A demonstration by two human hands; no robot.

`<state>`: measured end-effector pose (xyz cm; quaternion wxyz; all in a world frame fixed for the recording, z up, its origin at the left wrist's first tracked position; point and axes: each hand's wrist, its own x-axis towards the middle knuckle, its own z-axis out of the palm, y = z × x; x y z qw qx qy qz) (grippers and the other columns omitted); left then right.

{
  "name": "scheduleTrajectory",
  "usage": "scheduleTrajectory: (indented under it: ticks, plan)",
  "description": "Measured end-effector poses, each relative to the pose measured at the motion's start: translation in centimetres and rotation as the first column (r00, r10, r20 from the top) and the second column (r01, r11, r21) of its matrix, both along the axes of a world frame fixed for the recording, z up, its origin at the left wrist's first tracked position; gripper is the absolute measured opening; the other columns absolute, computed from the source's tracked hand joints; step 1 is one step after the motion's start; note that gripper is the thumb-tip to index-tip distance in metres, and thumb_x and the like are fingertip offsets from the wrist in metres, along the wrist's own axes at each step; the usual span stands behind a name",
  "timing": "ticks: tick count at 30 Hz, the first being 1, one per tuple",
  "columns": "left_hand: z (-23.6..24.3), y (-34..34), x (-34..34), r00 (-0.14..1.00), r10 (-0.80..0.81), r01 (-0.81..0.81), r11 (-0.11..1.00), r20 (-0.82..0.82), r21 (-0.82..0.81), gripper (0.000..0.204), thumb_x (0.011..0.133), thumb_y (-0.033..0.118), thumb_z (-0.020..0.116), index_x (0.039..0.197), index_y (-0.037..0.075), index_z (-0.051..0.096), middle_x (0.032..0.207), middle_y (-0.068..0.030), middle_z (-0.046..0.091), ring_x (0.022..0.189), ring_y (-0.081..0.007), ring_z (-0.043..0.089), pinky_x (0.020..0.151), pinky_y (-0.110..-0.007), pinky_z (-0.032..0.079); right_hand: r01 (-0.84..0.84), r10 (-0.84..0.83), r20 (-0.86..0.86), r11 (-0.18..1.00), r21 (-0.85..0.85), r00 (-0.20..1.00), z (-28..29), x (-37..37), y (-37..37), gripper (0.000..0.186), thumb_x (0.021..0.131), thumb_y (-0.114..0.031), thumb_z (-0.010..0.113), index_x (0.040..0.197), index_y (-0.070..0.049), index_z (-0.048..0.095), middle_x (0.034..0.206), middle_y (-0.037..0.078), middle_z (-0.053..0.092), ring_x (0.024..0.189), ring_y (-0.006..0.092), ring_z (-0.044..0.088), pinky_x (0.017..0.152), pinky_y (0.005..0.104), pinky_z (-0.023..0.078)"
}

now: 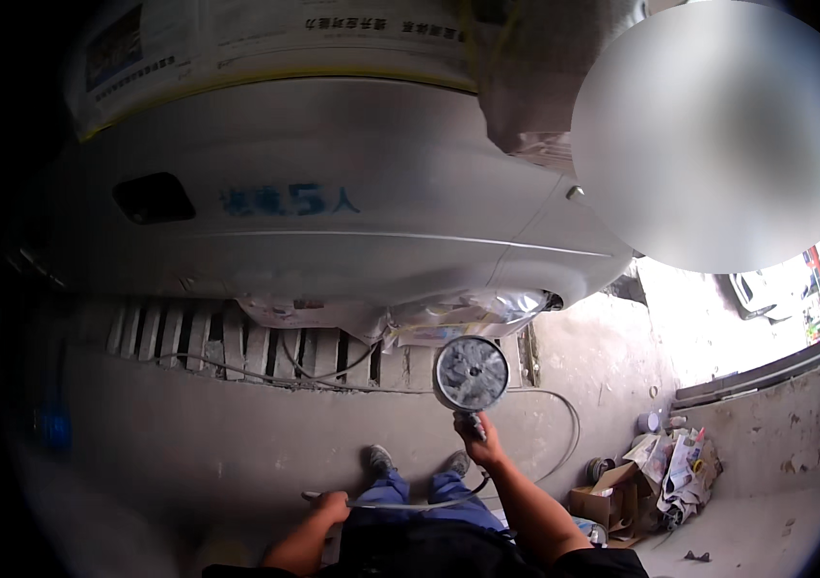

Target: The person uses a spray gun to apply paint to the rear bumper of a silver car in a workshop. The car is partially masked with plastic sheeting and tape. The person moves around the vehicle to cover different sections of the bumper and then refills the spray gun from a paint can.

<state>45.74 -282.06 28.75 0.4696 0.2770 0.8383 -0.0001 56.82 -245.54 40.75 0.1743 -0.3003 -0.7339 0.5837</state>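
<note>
The right hand has its grip clenched on the handle of a round-disc sander, held up in front of the grey car body. The left hand grasps the thin hose low beside the knees, above the concrete floor.

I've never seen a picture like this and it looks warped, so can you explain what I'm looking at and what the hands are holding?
This is one view from a wide-angle camera worn on a person's head, looking down, so straight edges bend. The right hand grips a power tool with a round disc. The left hand holds its thin hose near the knees. Ahead is a silver car body, partly masked with newspaper. It stands over a floor grate. On the concrete floor to the right lie a cardboard box and crumpled paper.
</note>
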Motion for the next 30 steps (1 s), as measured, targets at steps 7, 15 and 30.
scheduleTrajectory:
  ticks: [7,15,30]
  plan:
    - [2.7,2.4,-1.9,0.993,-0.112,0.115,0.989,0.039,-0.089,0.044,0.074,0.049,0.065,0.104,0.018,0.067,0.108,-0.0102,0.066,0.104,-0.0302,0.061,0.087,-0.044,0.048,0.335,-0.345,-0.231,0.939,-0.082,0.91,3.8,5.8,3.8,0.023,0.088,-0.004,0.058,0.108,-0.006,0.046,0.086,0.002,0.053,0.074,0.01,0.052,0.066,0.0242,0.045]
    - [2.2,5.0,-2.5,0.986,-0.156,0.163,0.981,0.066,-0.108,0.04,0.076,0.043,0.065,0.109,0.02,0.066,0.112,-0.0098,0.065,0.109,-0.0302,0.059,0.092,-0.046,0.046,0.504,-0.508,-0.027,0.859,-0.089,0.861,5.8,12.0,4.5,0.02,0.089,-0.011,0.06,0.106,-0.004,0.053,0.085,0.004,0.061,0.078,0.0118,0.059,0.069,0.027,0.047]
    - [4.0,7.3,-0.3,0.991,-0.128,0.132,0.986,0.047,-0.103,0.034,0.076,0.041,0.065,0.101,0.018,0.067,0.104,-0.009,0.067,0.101,-0.0295,0.062,0.085,-0.047,0.048,0.691,-0.717,-0.121,0.695,-0.199,0.686,12.3,15.3,10.8,0.037,0.091,-0.018,0.058,0.125,-0.007,0.053,0.072,0.001,0.056,0.051,0.0025,0.041,0.043,0.0184,0.033]
